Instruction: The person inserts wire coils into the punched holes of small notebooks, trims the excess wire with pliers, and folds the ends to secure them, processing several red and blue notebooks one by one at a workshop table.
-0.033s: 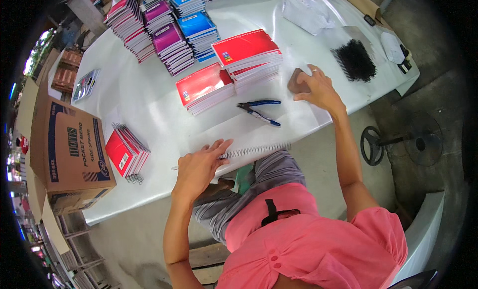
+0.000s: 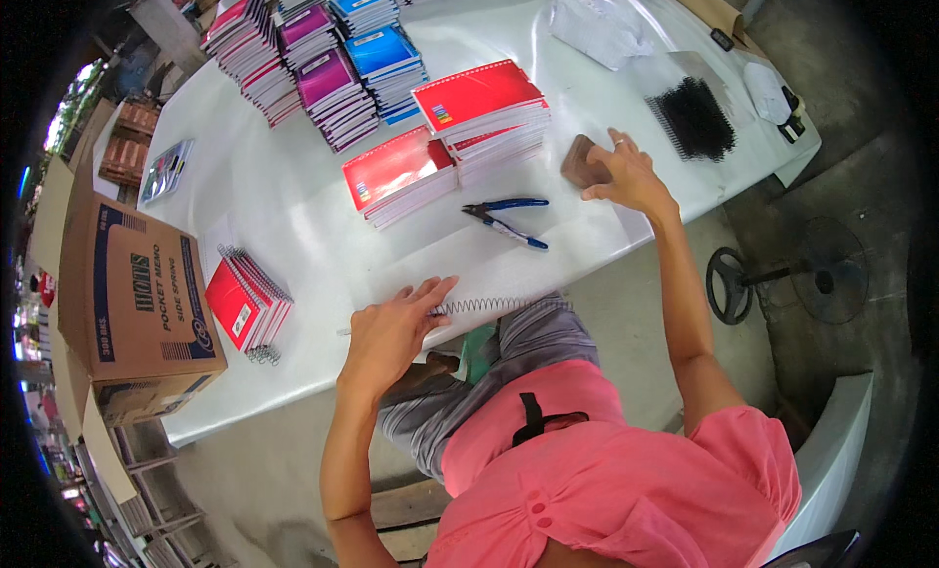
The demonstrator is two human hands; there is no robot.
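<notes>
My left hand [image 2: 387,331] rests at the table's near edge, its fingers bent over one end of a long, thin wire spiral coil [image 2: 501,305]. The coil runs out to the right past the edge, above my lap. A thin pale tip shows left of that hand; what it belongs to is hidden. My right hand [image 2: 631,180] is at the right end of a brown block [image 2: 579,161], thumb and fingers apart. Between the hands lie blue-handled cutting pliers [image 2: 506,222], jaws to the left. Behind them stand stacks of red notebooks [image 2: 396,173].
Red spiral-bound notebooks [image 2: 246,302] lie at left beside a cardboard box [image 2: 147,289]. Purple notebooks [image 2: 328,79] and blue notebooks [image 2: 380,52] are piled at the back. A heap of black spiral coils [image 2: 693,119] lies at right, near a white plastic bag [image 2: 599,25].
The coil has swung slightly toward my body and now bows a little. My right hand has shifted slightly right, showing more of the brown block. My left hand stays in place.
</notes>
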